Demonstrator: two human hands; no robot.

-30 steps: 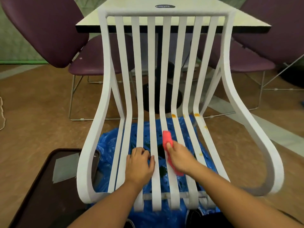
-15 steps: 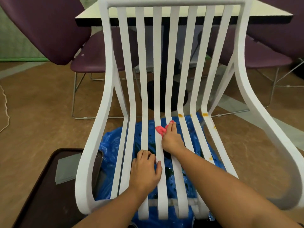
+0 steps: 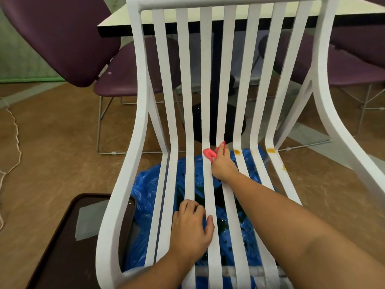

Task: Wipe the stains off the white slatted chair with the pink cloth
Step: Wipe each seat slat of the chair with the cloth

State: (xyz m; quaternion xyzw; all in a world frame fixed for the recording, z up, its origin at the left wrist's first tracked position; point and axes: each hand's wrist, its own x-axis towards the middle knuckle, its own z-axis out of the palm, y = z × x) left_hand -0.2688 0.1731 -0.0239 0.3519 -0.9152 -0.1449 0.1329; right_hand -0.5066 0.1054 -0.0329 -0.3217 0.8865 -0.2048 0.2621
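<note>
The white slatted chair [image 3: 143, 113] fills the view, its back rising toward the table. My right hand [image 3: 221, 163] presses the pink cloth [image 3: 209, 153] onto a middle slat at the bend where seat meets back. Orange stains [image 3: 236, 151] sit on the slats to the right of the cloth, with another stain [image 3: 270, 150] one slat further right. My left hand [image 3: 190, 228] grips seat slats nearer to me, fingers curled over a slat.
A blue plastic sheet [image 3: 145, 190] lies on the floor under the seat. A dark brown tray [image 3: 62, 236] sits at lower left. Purple chairs [image 3: 68, 38] and a table [image 3: 116, 24] stand behind. A cord [image 3: 14, 142] trails along the left floor.
My right hand has slid the pink cloth up the slat, from mid-seat to the bend at the back. The view has moved closer to the chair. The left hand keeps its grip.
</note>
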